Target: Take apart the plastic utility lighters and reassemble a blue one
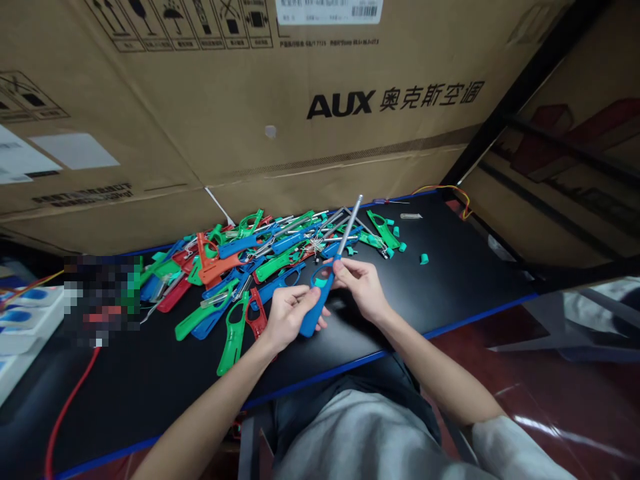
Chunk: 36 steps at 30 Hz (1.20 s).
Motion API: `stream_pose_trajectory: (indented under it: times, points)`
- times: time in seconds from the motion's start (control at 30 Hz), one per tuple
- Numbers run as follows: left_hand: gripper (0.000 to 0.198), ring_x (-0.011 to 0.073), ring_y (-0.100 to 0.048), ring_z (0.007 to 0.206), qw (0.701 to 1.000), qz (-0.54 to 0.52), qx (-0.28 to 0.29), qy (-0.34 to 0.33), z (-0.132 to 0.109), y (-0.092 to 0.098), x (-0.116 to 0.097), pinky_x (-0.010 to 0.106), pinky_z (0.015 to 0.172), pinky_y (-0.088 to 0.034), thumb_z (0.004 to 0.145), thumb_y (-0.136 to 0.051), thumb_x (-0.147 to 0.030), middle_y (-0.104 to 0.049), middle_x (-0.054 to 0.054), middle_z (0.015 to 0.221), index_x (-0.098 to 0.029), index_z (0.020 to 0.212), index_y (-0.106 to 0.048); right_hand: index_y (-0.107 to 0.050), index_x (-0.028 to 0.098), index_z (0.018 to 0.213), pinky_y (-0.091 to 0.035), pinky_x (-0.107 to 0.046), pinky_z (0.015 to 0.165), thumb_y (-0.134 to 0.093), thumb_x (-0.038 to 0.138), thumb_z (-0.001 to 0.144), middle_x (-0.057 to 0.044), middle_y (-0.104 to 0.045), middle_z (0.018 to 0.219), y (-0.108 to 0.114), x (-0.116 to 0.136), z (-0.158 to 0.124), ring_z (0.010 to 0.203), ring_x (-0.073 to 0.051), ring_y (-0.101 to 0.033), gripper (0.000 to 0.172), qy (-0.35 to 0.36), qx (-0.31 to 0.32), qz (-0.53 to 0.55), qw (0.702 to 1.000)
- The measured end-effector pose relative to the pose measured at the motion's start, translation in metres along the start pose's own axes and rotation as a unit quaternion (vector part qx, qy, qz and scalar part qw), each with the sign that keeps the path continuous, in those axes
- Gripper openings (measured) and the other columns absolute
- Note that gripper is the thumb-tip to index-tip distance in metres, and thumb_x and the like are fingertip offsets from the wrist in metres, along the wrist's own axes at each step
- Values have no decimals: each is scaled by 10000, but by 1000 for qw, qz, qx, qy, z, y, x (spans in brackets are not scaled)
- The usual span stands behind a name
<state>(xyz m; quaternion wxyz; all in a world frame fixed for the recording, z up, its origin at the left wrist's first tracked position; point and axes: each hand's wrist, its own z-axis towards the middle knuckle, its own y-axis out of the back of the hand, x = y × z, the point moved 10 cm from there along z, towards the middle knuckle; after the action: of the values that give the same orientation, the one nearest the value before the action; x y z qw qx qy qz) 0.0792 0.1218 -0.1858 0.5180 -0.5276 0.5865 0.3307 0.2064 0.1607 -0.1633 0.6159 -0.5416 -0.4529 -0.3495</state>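
Observation:
A blue long-neck lighter (320,299) with a silver metal tube is held in front of me, its tube pointing up and away. My left hand (289,317) is wrapped round its blue handle, thumb on the side near a teal trigger. My right hand (361,285) pinches the lighter where the handle meets the tube. Just beyond my hands lies a heap of lighter parts, with green handle shells (233,337), red shells (257,319), an orange shell (219,269), blue shells and metal tubes. Several small teal triggers (424,259) lie to the right of the heap.
The black table (410,293) has a blue edge. A large cardboard box (225,120) stands behind it. A small clear piece (411,216) lies at the back right. On the left are a white tray (30,320), a red cable (70,407) and a blurred patch.

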Motion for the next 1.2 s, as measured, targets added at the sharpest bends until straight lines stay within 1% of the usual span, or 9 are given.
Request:
stream_pose_trajectory:
  times: [0.07,0.13,0.23,0.33,0.5,0.57,0.7,0.87,1.2]
  points:
    - [543,145,-585,366,994,-93,21,56,2,-2,10,197,336,-441,758,-758,-648,-665,51,540,-118,749,-640,-772,153,1006,-607,-306,833,-790,575,818,-76,-731,1003,-12,5,12,883,-179,-716,462,2,64,17,998]
    - [500,91,-471,292,978,-180,40,94,3,-7,17,157,299,-354,806,-718,-616,-583,-3,465,-135,742,-597,-762,173,1076,-579,-323,931,-808,574,804,-83,-724,1096,-26,5,22,993,-190,-712,486,-9,137,46,990]
    - [399,39,-322,253,946,-290,81,118,2,-17,21,126,290,-279,937,-582,-497,-467,-57,427,-151,741,-548,-754,164,1043,-587,-348,893,-849,612,734,-81,-741,980,-40,-4,32,925,-205,-722,553,-46,191,78,977]
    - [369,37,-278,249,927,-333,119,127,1,-25,21,131,289,-259,997,-474,-430,-431,-66,441,-154,762,-538,-752,147,909,-590,-312,776,-878,623,678,-62,-727,843,-38,-15,41,791,-187,-707,544,-55,165,84,981]
    - [431,109,-451,293,951,-255,123,124,3,-28,22,185,318,-332,1004,-413,-507,-528,-15,494,-154,813,-572,-765,152,881,-579,-272,727,-910,572,654,-47,-721,808,-24,-31,42,724,-150,-674,499,-74,104,114,985]
    - [474,108,-453,298,954,-245,115,132,4,-29,24,180,318,-314,1007,-387,-520,-518,-9,481,-158,758,-562,-764,146,881,-577,-265,707,-921,560,643,-49,-721,794,-22,-37,39,698,-145,-669,503,-90,95,117,985]
    - [601,68,-314,253,933,-286,137,167,0,-41,29,159,297,-219,1009,-350,-594,-368,-43,384,-178,587,-450,-758,130,935,-576,-276,715,-885,551,713,-64,-726,810,-25,-43,31,689,-152,-676,493,-91,112,109,983]
    - [664,55,-285,243,924,-306,146,175,-6,-47,29,150,298,-180,969,-397,-689,-341,-47,359,-182,540,-395,-749,127,927,-575,-280,734,-881,562,715,-70,-729,817,-31,-46,28,737,-170,-694,502,-97,141,113,979]
    - [670,49,-269,246,956,-251,95,119,3,-38,30,153,300,-178,946,-395,-727,-352,-48,364,-183,558,-430,-723,139,917,-571,-318,825,-903,544,704,-50,-708,815,-36,-45,29,743,-159,-680,491,-105,164,162,967]
